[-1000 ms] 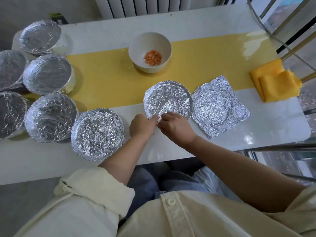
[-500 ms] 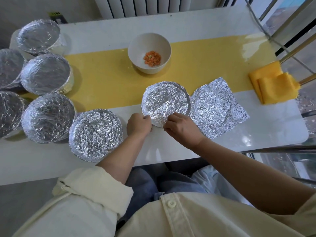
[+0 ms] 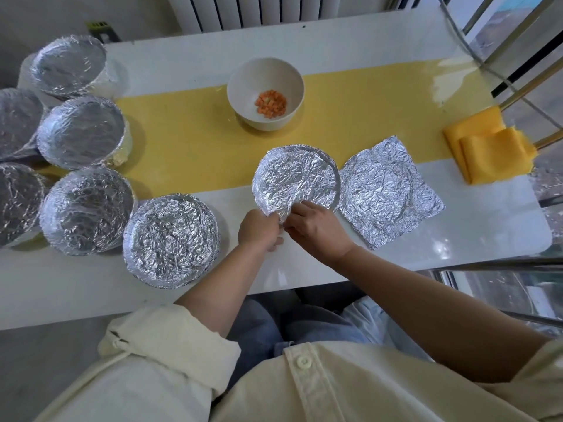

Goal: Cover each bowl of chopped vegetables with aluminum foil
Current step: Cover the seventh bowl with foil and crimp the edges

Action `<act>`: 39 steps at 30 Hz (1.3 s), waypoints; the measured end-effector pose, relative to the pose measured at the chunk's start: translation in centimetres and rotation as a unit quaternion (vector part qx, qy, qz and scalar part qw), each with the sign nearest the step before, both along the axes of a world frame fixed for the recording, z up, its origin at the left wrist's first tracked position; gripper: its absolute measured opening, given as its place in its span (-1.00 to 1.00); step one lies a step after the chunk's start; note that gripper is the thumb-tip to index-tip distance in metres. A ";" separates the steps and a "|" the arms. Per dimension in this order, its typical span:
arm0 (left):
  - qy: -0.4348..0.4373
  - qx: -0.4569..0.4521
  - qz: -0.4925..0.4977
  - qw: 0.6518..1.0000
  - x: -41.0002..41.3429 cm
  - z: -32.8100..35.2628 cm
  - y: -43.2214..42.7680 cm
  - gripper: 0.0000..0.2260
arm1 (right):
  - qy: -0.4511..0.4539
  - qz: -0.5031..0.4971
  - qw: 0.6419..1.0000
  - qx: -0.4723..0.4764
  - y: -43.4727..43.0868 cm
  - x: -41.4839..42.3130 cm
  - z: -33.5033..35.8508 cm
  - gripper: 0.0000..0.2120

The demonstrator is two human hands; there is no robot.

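A round, bowl-shaped piece of crinkled foil (image 3: 295,178) lies near the table's middle. My left hand (image 3: 259,229) and my right hand (image 3: 313,226) both pinch its near edge, close together. Behind it stands an uncovered white bowl (image 3: 240,86) with chopped orange vegetable pieces (image 3: 271,104) inside. A flat, creased foil sheet (image 3: 390,190) lies to the right of the round piece. Several foil-covered bowls sit at the left, the nearest (image 3: 170,239) by my left forearm.
A folded yellow cloth (image 3: 487,147) lies at the right end of the white table (image 3: 335,35), which has a yellow strip (image 3: 189,138) across it. A radiator stands behind and metal rails to the right.
My two hands have come back together at the near edge of the round foil piece after spreading slightly apart. The foil piece has stayed roughly in place.
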State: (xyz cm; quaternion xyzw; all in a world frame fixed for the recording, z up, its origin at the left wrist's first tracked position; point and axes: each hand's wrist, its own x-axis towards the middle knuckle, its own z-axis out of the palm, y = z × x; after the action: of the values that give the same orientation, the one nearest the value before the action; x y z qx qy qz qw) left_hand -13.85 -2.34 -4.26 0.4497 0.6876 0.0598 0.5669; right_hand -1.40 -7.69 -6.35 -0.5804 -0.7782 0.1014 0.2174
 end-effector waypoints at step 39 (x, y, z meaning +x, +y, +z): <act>-0.037 -0.047 0.056 0.997 0.0 0.6 -0.4 -0.89 | -0.006 -0.013 1.000 0.018 0.2 0.0 -0.1 -0.75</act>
State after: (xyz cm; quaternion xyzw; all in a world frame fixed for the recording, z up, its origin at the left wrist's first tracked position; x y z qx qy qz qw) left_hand -13.85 -2.76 -3.61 0.3811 0.6921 0.0756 0.6083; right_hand -1.41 -7.51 -6.50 -0.5869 -0.7736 0.0810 0.2246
